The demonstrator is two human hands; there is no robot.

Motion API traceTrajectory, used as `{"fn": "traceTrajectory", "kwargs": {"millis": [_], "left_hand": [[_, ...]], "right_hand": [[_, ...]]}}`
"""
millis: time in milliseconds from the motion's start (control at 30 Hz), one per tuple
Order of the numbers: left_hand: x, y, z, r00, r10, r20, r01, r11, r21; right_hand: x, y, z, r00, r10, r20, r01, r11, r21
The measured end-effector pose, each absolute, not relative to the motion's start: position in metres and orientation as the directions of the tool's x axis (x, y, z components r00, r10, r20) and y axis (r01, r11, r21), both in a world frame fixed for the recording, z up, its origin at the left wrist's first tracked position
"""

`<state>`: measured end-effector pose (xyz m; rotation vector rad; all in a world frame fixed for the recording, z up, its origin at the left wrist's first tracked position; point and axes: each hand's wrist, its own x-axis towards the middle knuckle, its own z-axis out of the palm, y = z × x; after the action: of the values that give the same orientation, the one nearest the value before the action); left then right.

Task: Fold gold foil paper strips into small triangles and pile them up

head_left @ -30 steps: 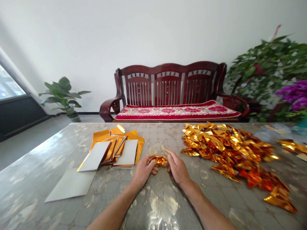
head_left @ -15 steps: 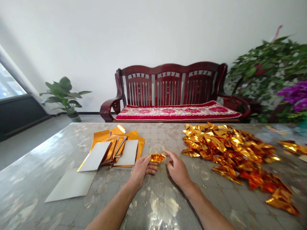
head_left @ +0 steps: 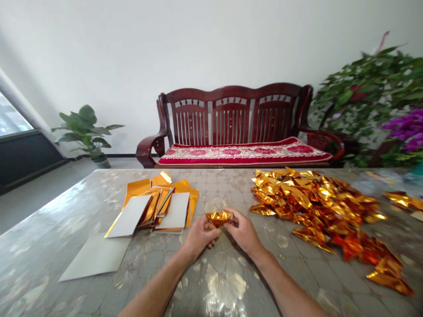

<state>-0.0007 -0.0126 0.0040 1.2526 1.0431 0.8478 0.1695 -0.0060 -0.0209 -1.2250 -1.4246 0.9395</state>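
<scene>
A small folded gold foil paper ingot (head_left: 218,218), boat-shaped with pointed ends, is held just above the table between both hands. My left hand (head_left: 199,235) grips its left end, fingers curled under and the thumb along the near side. At its right end, my right hand (head_left: 242,231) pinches the foil between thumb and fingers. To the left lies a loose stack of gold foil paper sheets (head_left: 137,189), several with white backs turned up. A big heap of folded gold paper ingots (head_left: 307,198) spreads over the table's right side.
The patterned grey table (head_left: 228,281) fills the foreground. A pale square sheet (head_left: 97,257) lies flat at left. Clear plastic (head_left: 376,180) rests at the far right. Behind stand a dark red wooden bench (head_left: 231,114), a potted plant (head_left: 86,132) and a leafy plant (head_left: 370,97).
My right hand has moved left and taken hold of the ingot's right end. The ingot has turned, and its hollow boat shape now shows. My left thumb has shifted to its near side.
</scene>
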Motion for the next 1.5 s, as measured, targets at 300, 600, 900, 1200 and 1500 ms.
{"fn": "traceTrajectory", "kwargs": {"millis": [300,600,900,1200,1500], "left_hand": [[0.005,-0.006,-0.015,0.175,0.983,-0.047,0.149,0.021,0.989],[0.003,-0.009,-0.010,0.225,0.974,-0.040,0.140,0.008,0.990],[0.004,-0.011,-0.009,0.193,0.976,-0.103,0.080,0.089,0.993],[0.004,-0.011,-0.014,0.198,0.976,-0.094,0.098,0.076,0.992],[0.004,-0.010,-0.017,0.159,0.987,-0.019,0.134,-0.002,0.991]], "right_hand": [[0.168,-0.009,-0.020,-0.014,0.975,0.220,0.241,0.217,-0.946],[0.169,-0.021,-0.007,-0.042,0.949,0.312,0.326,0.308,-0.894],[0.171,-0.025,-0.004,-0.101,0.914,0.393,0.398,0.399,-0.826],[0.173,-0.022,-0.006,-0.146,0.866,0.479,0.396,0.494,-0.774],[0.173,-0.020,-0.010,-0.152,0.864,0.480,0.384,0.499,-0.777]]}}
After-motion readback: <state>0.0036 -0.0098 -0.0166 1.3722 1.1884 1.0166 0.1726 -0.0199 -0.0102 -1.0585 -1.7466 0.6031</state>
